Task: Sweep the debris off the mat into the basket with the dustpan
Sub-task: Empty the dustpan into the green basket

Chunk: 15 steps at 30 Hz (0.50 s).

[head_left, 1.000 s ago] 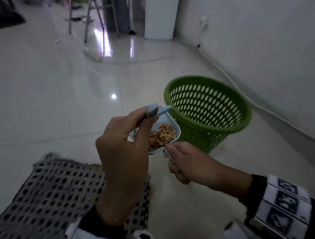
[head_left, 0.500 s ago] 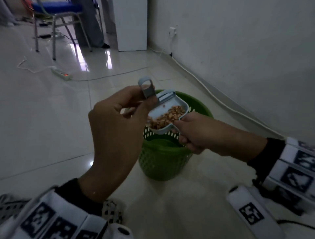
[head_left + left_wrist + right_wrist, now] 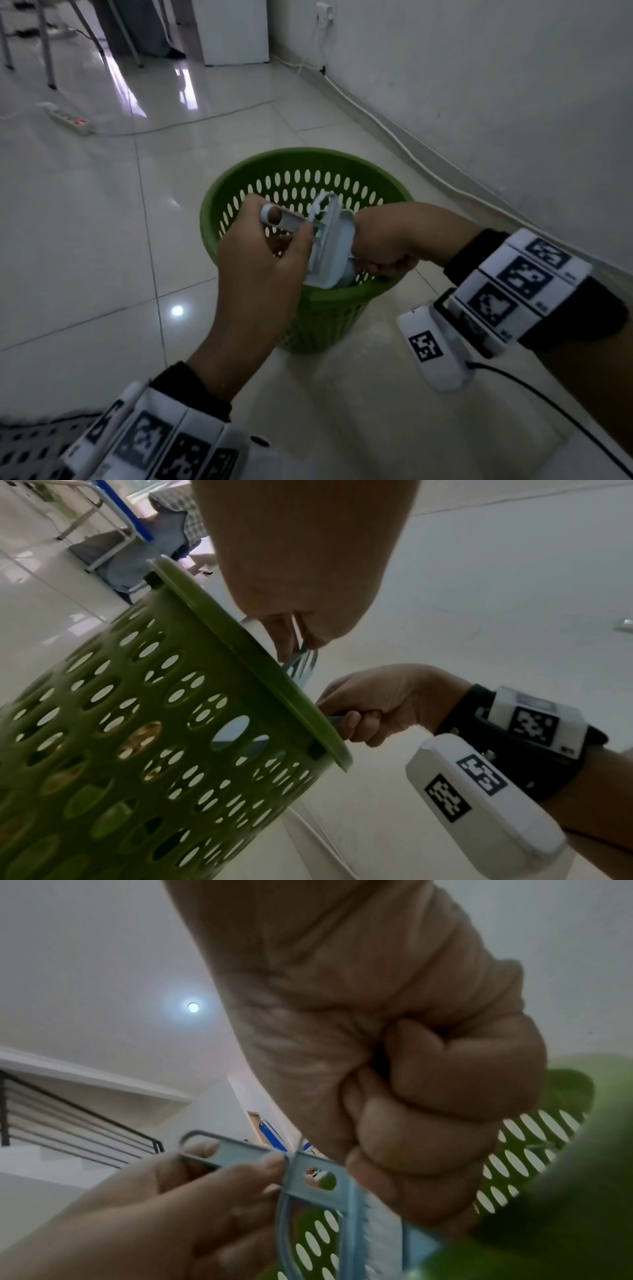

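Observation:
A pale blue dustpan (image 3: 337,253) hangs tipped on its side over the mouth of the green perforated basket (image 3: 239,195). My right hand (image 3: 387,240) grips the dustpan's handle in a fist (image 3: 428,1096). My left hand (image 3: 267,260) pinches the flat looped handle of the small blue brush (image 3: 284,221), whose head lies against the pan's open side (image 3: 318,1180). Brown debris shows through the basket's holes (image 3: 137,739) low inside. None is visible in the pan. A corner of the black-and-white patterned mat (image 3: 30,445) shows at the bottom left.
The basket stands on glossy white floor tiles near a white wall (image 3: 479,85) with a cable along its foot. A power strip (image 3: 68,120) with a red light lies at the far left. Chair legs (image 3: 48,51) and a white cabinet (image 3: 233,31) stand farther back.
Both hands have carried the loaded dustpan from beside the basket to over its mouth and tipped it on its side. The debris that lay in the pan is gone from view.

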### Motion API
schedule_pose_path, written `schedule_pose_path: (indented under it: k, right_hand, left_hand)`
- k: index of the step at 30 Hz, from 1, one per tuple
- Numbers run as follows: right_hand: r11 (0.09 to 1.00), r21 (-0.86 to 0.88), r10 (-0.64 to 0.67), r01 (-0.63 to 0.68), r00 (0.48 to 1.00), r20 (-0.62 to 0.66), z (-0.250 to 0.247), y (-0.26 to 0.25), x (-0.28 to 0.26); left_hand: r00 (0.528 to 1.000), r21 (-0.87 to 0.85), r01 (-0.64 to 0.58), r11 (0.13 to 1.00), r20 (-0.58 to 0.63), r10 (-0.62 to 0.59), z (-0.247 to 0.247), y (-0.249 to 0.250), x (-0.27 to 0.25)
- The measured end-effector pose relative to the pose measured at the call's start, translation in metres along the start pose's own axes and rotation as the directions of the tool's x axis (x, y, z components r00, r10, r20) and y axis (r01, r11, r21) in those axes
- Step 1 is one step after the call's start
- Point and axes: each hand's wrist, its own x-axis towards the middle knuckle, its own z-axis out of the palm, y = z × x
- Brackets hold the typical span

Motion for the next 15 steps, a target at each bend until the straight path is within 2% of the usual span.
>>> schedule_pose_path:
  k: [3, 7, 10, 12, 15]
  right_hand:
    - [0.998, 0.061, -0.013, 0.013, 1.000, 0.003, 0.008, 0.001, 0.003]
    - [0.994, 0.082, -0.063, 0.065, 0.998, -0.027, 0.013, -0.001, 0.001]
    - [0.985, 0.141, -0.096, 0.095, 0.995, -0.001, 0.015, -0.002, -0.002]
    - [0.984, 0.147, -0.102, 0.103, 0.995, -0.014, 0.016, -0.002, -0.003]
    - [0.975, 0.183, -0.122, 0.126, 0.992, -0.034, 0.017, -0.002, -0.005]
  left_hand:
    - [0.996, 0.090, 0.055, 0.994, 0.066, -0.061, 0.004, -0.010, 0.000]
    - [0.997, 0.015, 0.010, 1.000, 0.076, -0.011, 0.005, -0.005, -0.004]
    - [0.995, 0.053, 0.030, 0.998, 0.097, -0.035, 0.004, -0.004, -0.006]
    - [0.995, 0.021, 0.031, 0.999, 0.092, -0.033, 0.002, -0.005, -0.006]
    - [0.993, 0.072, 0.018, 0.997, 0.113, -0.026, 0.000, -0.006, -0.007]
